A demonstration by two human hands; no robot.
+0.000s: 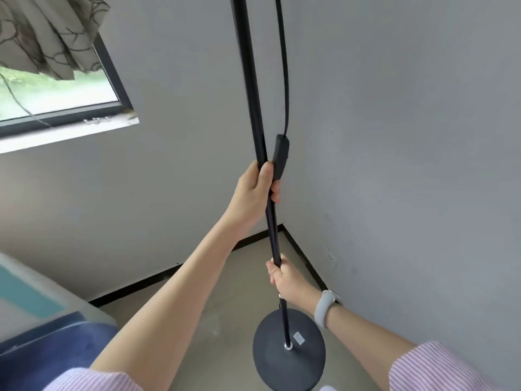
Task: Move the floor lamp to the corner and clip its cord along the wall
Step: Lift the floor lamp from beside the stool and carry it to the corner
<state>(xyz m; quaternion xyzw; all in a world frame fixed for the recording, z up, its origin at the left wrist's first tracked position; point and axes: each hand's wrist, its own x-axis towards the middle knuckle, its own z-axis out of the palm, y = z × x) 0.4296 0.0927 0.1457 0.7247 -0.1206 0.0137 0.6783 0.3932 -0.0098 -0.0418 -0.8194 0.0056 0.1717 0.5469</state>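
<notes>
The black floor lamp pole [252, 88] runs from the top of the view down to its round dark base [277, 362], which is low over the floor near the room corner [282, 225]. My left hand [253, 193] is wrapped around the pole at mid height. My right hand [284, 277], with a grey wristband, grips the pole lower down. A black cord [283, 66] hangs beside the pole and ends in an inline switch [280, 156], which touches my left fingers. The lamp head is out of view.
Grey walls meet at the corner with a black skirting [141, 285] along the floor. A window [64, 94] with a patterned curtain [48, 32] is at upper left. A blue and teal piece of furniture [42, 328] fills the lower left.
</notes>
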